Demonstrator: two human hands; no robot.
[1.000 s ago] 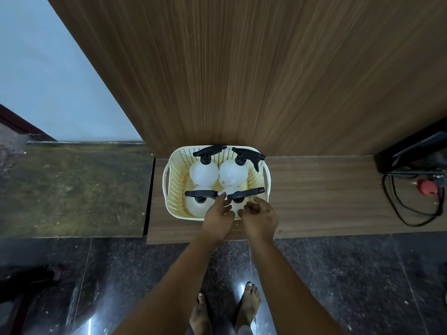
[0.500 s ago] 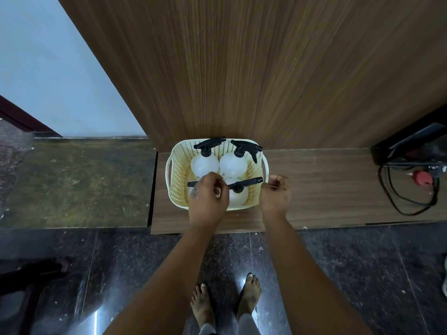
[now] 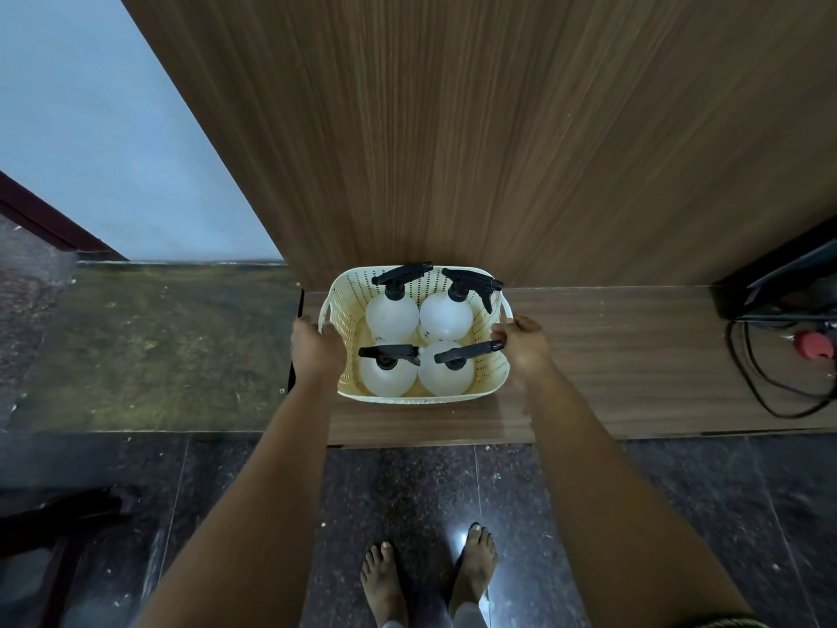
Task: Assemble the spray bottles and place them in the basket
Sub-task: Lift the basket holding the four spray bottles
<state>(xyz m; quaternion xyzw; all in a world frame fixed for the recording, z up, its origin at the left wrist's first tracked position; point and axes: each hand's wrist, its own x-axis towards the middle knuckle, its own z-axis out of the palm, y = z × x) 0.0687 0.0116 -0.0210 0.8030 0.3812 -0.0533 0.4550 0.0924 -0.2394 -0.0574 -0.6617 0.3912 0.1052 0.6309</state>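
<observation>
Cream basket (image 3: 491, 378) sitting on wood bench (image 3: 611, 355), four bottles (image 3: 392, 312) standing inside. Left hand (image 3: 315, 346) gripping left rim, right hand (image 3: 521, 344) curling round right handle.

Fingertips lost over the rim, far bottles half covered

My left hand (image 3: 315, 351) and right hand (image 3: 521, 344) curl over the basket (image 3: 421, 397) sides, so I can't see my fingertips; the near spray bottles (image 3: 446, 373) cover the far pair's lower halves, and the dark device (image 3: 790, 283) with its cable runs off the right edge.
</observation>
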